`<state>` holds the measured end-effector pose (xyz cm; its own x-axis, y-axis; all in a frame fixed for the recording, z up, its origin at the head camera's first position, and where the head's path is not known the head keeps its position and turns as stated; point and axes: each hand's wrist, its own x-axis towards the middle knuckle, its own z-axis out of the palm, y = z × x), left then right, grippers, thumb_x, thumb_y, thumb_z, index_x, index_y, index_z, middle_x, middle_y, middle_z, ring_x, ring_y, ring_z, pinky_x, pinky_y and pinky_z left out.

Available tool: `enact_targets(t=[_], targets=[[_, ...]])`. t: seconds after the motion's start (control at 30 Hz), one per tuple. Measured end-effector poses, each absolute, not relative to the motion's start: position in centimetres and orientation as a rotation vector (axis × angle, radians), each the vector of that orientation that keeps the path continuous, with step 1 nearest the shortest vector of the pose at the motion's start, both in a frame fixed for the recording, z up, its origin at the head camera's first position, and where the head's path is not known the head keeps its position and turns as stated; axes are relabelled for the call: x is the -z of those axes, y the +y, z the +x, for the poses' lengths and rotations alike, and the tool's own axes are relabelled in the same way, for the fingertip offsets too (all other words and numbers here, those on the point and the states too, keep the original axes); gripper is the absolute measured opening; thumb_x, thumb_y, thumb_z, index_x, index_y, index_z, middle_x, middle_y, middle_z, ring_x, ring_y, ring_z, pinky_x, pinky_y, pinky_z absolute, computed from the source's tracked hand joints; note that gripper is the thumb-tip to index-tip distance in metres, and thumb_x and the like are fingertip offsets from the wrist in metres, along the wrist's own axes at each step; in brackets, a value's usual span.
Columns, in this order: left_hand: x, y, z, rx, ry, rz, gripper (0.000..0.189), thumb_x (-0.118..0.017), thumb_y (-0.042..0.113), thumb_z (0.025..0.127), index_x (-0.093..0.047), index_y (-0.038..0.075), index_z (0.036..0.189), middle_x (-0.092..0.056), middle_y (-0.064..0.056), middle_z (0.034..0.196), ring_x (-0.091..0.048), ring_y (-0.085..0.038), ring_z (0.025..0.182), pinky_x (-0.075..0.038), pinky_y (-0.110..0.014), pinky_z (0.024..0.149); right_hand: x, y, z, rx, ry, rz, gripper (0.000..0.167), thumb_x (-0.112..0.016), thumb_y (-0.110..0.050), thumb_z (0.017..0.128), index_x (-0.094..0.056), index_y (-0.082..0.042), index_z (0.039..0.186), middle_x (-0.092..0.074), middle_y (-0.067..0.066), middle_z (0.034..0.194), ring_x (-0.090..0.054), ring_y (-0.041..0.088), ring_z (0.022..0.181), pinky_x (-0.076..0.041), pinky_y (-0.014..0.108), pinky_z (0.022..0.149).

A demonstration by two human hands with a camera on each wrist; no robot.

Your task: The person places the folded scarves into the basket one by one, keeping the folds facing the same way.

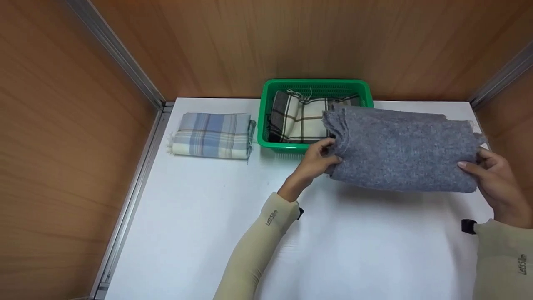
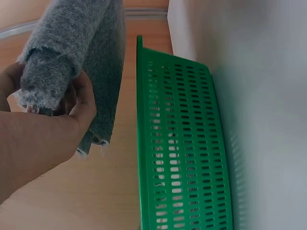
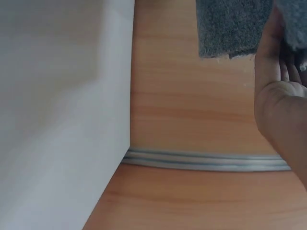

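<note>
A folded grey wool scarf [image 1: 404, 150] with frayed edges is held up over the right part of the table, overlapping the front right of a green basket [image 1: 266, 143] in the head view. My left hand [image 1: 318, 160] grips the scarf's left end, thumb in front and fingers behind. In the left wrist view the fingers curl round the layered fold [image 2: 48, 72], beside the basket's perforated wall [image 2: 187, 139]. At the opposite end my right hand [image 1: 497, 177] pinches the scarf, thumb on its front face. The right wrist view shows that hand [image 3: 283, 100] partly behind the cloth.
Inside the basket lies a folded cream, black and brown plaid scarf [image 1: 308, 118]. A folded blue and white plaid scarf [image 1: 212, 135] with fringes rests on the white table [image 1: 187, 208], left of the basket. Wood-look panels [image 1: 233, 46] stand behind and at both sides.
</note>
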<state>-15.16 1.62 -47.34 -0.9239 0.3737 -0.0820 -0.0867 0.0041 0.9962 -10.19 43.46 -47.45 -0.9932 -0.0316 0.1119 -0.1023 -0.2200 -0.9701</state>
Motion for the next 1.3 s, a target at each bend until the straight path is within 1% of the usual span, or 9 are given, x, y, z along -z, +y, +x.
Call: enact_targets(t=[0.03,0.17,0.27,0.33,0.43,0.63,0.93,1.13,1.3], targets=[[47.4,1.4,-15.3,-1.989,1.971,0.289,0.042,-0.07,-0.004,0.093,-0.067,0.0,0.135,-0.064,-0.008,0.125,-0.06,-0.012,0.105,-0.051,-0.025,0.088,47.4,43.1,-10.4,-2.396,-1.944,0.153,0.031,-0.05,0.026,0.097,-0.069,0.002,0.101,-0.063,-0.003,0.098,-0.059,0.005,0.087,-0.054,0.014,0.077],[47.3,0.5,-15.6,-1.993,2.011,0.243,0.044,-0.071,-0.002,0.092,-0.068,0.001,0.136,-0.065,-0.009,0.126,-0.058,-0.013,0.106,-0.051,-0.027,0.091,47.2,42.1,-11.2,-2.369,-1.975,0.134,0.027,-0.053,0.023,0.098,-0.067,0.0,0.096,-0.058,-0.004,0.092,-0.054,0.006,0.083,-0.052,0.016,0.072],[47.3,-0.2,-15.9,-2.004,2.046,0.22,0.044,-0.071,-0.001,0.091,-0.068,0.001,0.135,-0.065,-0.01,0.126,-0.056,-0.014,0.108,-0.048,-0.028,0.095,47.1,41.5,-11.8,-2.399,-1.992,0.141,0.038,-0.056,0.02,0.099,-0.072,-0.002,0.124,-0.068,0.003,0.114,-0.063,0.011,0.102,-0.055,0.018,0.08],[47.3,-0.6,-16.1,-2.018,2.059,0.201,0.045,-0.071,-0.001,0.091,-0.067,-0.001,0.136,-0.064,-0.011,0.126,-0.054,-0.014,0.108,-0.047,-0.028,0.095,47.0,41.1,-12.2,-2.405,-2.019,0.136,0.04,-0.057,0.018,0.099,-0.071,-0.005,0.129,-0.069,0.003,0.121,-0.063,0.011,0.107,-0.055,0.018,0.084],[47.4,-1.3,-16.3,-2.046,2.065,0.186,0.045,-0.07,-0.002,0.092,-0.066,-0.002,0.137,-0.063,-0.012,0.127,-0.051,-0.014,0.107,-0.045,-0.027,0.093,46.9,40.3,-12.7,-2.391,-2.064,0.113,0.04,-0.06,0.014,0.1,-0.071,-0.007,0.131,-0.069,0.002,0.123,-0.063,0.011,0.109,-0.054,0.018,0.086],[47.6,-2.6,-16.8,-2.089,2.08,0.196,0.04,-0.067,-0.005,0.092,-0.068,-0.004,0.131,-0.064,-0.011,0.121,-0.051,-0.015,0.103,-0.045,-0.026,0.088,46.7,38.8,-13.6,-2.318,-2.142,0.067,0.038,-0.066,0.007,0.1,-0.068,-0.009,0.135,-0.067,0.001,0.127,-0.061,0.013,0.115,-0.053,0.017,0.089],[47.3,-4.4,-17.5,-2.127,2.077,0.098,0.042,-0.065,-0.006,0.094,-0.066,-0.003,0.137,-0.063,-0.012,0.12,-0.05,-0.016,0.103,-0.047,-0.026,0.086,46.5,36.6,-15.1,-2.27,-2.196,0.019,0.043,-0.069,0.001,0.101,-0.058,-0.002,0.143,-0.065,0.0,0.125,-0.059,0.012,0.115,-0.052,0.015,0.089],[47.1,-5.3,-18.1,-2.145,2.107,0.046,0.039,-0.063,-0.007,0.097,-0.065,-0.004,0.136,-0.062,-0.01,0.117,-0.049,-0.015,0.094,-0.046,-0.025,0.081,46.3,35.1,-16.2,-2.248,-2.189,0.036,0.037,-0.07,0.0,0.1,-0.062,-0.004,0.136,-0.064,0.002,0.119,-0.058,0.014,0.111,-0.052,0.015,0.087],[47.0,-4.8,-17.7,-2.163,2.14,-0.013,0.037,-0.061,-0.007,0.098,-0.065,-0.003,0.135,-0.062,-0.011,0.119,-0.05,-0.016,0.098,-0.045,-0.026,0.083,46.8,35.1,-16.4,-2.204,-2.209,0.023,0.041,-0.07,-0.001,0.101,-0.059,0.002,0.14,-0.065,0.001,0.119,-0.059,0.014,0.11,-0.051,0.016,0.088]])
